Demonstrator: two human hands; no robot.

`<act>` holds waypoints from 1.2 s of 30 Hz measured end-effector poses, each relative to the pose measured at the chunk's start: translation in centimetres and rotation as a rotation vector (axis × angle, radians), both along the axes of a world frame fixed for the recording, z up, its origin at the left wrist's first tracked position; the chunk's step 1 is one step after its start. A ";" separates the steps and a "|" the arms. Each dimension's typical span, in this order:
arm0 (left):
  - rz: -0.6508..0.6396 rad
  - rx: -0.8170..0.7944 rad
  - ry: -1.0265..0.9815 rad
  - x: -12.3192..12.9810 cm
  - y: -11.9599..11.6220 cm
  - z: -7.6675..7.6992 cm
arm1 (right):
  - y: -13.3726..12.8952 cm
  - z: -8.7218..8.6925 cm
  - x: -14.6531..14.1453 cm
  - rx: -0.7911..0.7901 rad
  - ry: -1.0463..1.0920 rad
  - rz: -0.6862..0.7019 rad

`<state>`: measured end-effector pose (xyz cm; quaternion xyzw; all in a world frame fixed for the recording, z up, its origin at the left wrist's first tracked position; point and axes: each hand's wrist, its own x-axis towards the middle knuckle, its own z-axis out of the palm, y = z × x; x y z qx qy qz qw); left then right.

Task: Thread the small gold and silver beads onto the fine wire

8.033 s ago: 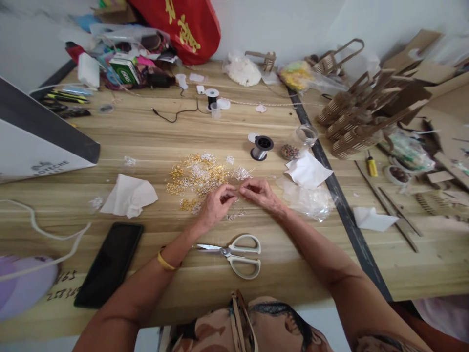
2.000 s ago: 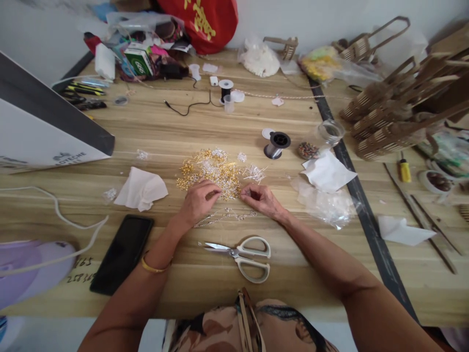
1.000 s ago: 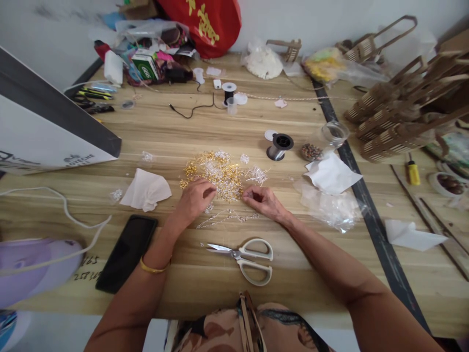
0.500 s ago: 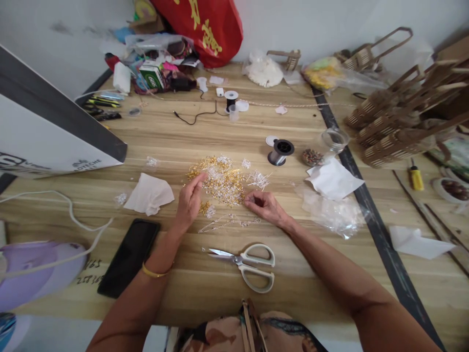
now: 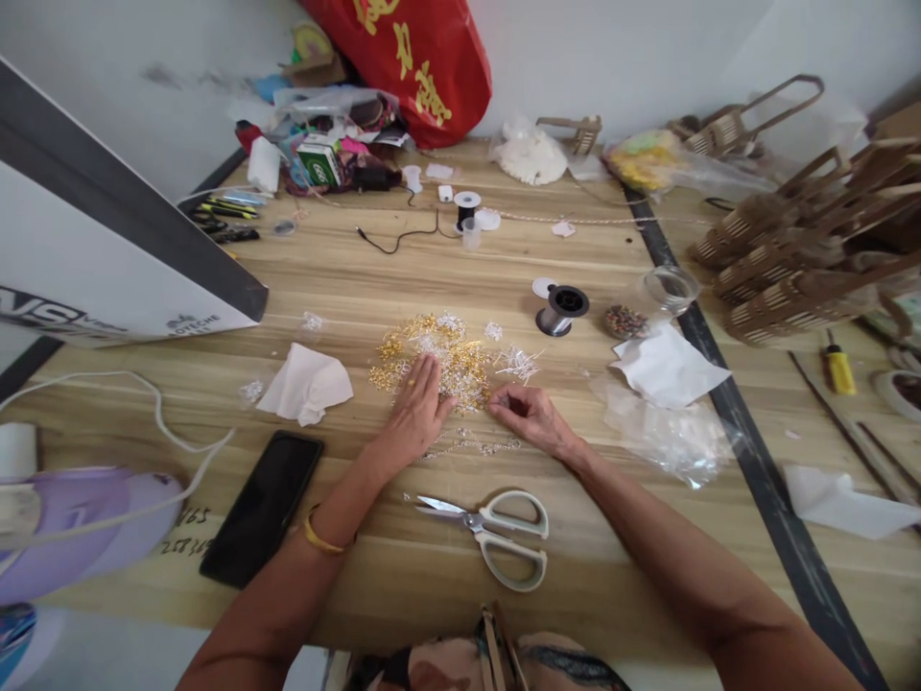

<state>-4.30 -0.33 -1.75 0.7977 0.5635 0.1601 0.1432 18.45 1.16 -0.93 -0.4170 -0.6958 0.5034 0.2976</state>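
A loose pile of gold and silver beads and findings (image 5: 471,369) lies on the wooden table. My left hand (image 5: 417,408) rests flat on the pile's left part, palm down, fingers stretched out. At the pile's right edge my right hand (image 5: 531,415) is curled, thumb and forefinger pinched together; whatever is between the tips is too small to make out. Below the hands lies a thin beaded chain (image 5: 475,443), its left end partly hidden by my left hand. Scissors with white handles (image 5: 504,537) lie nearer to me. Silver pins (image 5: 518,363) are scattered right of the pile.
A wire spool (image 5: 561,309) stands behind the pile. To the right are a clear jar of beads (image 5: 633,317), white paper (image 5: 669,367) and plastic bags (image 5: 673,432). Leftward lie a black phone (image 5: 260,509), a crumpled cloth (image 5: 306,384) and a large box (image 5: 129,259).
My left hand has turned from on edge to palm down and moved right over the beads. The right hand keeps its pinch at the pile's edge. The whole view has shifted slightly.
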 end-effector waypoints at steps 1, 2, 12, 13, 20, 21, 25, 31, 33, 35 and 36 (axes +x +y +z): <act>-0.015 0.006 0.024 0.2 -0.1 0.0 | 0.0 0.0 0.0 0.003 0.000 0.000; -0.031 0.014 0.041 0.4 -0.2 0.1 | 0.0 0.0 0.0 0.007 0.001 0.003; -0.052 0.049 0.055 0.7 -0.4 0.5 | -0.1 0.0 0.0 0.000 -0.004 0.002; -0.033 0.064 0.059 0.5 -0.3 0.4 | 0.0 0.0 0.0 0.000 -0.009 0.001; 0.159 0.172 0.132 -0.4 0.4 0.1 | 0.0 -0.2 0.0 0.004 -0.019 0.006; 0.178 0.169 0.145 -0.3 0.4 0.2 | 0.0 -0.2 0.0 0.004 -0.017 0.006; 0.189 0.140 0.157 0.0 0.1 0.6 | 0.0 -0.1 0.0 -0.001 -0.005 0.001; 0.160 0.076 0.212 0.8 -0.4 0.9 | -0.1 0.1 -0.1 -0.021 0.002 0.002; 0.132 0.068 0.236 1.2 -0.7 1.0 | -0.1 0.2 -0.1 -0.022 -0.002 0.001; 0.098 0.064 0.251 1.6 -1.0 1.1 | -0.1 0.2 -0.1 -0.016 -0.005 0.004; 0.078 0.062 0.255 1.7 -1.1 1.2 | -0.1 0.2 -0.1 -0.012 -0.004 0.005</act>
